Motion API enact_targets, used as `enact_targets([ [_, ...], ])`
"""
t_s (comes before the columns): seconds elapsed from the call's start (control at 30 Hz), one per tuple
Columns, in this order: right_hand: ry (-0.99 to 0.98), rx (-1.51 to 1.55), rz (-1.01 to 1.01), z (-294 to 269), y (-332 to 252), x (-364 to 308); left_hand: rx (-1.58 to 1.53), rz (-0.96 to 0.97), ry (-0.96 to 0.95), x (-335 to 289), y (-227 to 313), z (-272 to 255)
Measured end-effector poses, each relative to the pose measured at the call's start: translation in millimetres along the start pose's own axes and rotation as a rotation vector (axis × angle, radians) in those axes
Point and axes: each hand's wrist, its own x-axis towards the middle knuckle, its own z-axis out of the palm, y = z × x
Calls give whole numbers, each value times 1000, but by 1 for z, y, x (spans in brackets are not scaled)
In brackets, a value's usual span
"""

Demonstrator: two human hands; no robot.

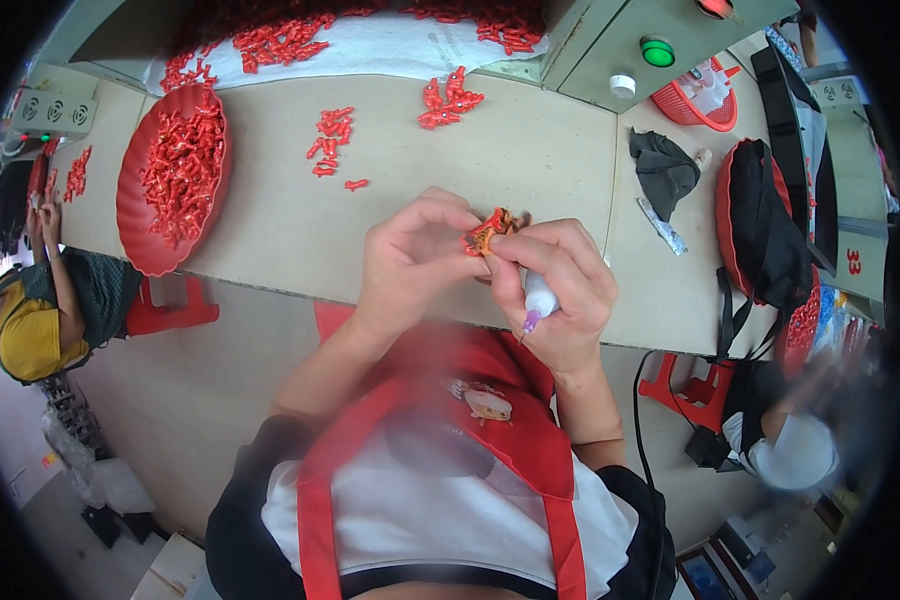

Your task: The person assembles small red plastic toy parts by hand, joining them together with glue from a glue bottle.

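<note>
My left hand [410, 262] pinches a small red figurine [482, 236] with gold and dark markings, holding it above the near part of the table [450, 165]. Close against it on the right, my right hand [568, 285] has its fingertips at the figurine's side. A small white squeeze bottle [540, 296] with a purple tip is tucked in that hand, its tip turned down toward me. Whatever the right fingertips pinch at the figurine is partly hidden. Loose red figurines [330, 140] lie beyond my left hand, and another cluster [450, 100] sits farther back.
A scalloped red tray [126, 215] heaped with red figurines stands at left. At the back, a cabinet [610, 50] holds more on white cloth. Grey cloth [663, 172], a narrow packet [662, 226] and a black bag [770, 235] lie right. Co-workers sit on both sides.
</note>
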Motion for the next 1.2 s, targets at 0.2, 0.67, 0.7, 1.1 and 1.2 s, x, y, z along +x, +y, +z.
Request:
enact_targets([
  [0.2, -123, -105, -2, -9, 5, 3, -125, -66, -13, -1, -4, -5],
  [0.67, 13, -265, 348, -35, 24, 4, -1123, -542, -191, 3, -26, -15],
  [0.7, 0, -224, 369, -35, 24, 4, -1122, -543, -191, 3, -28, -14],
  [1.1, -26, -113, 395, -28, 26, -1, -1166, -574, -142, 5, -27, -12],
  [1.2, -33, -111, 404, -28, 25, 0, -1099, -580, -133, 6, -25, -13],
])
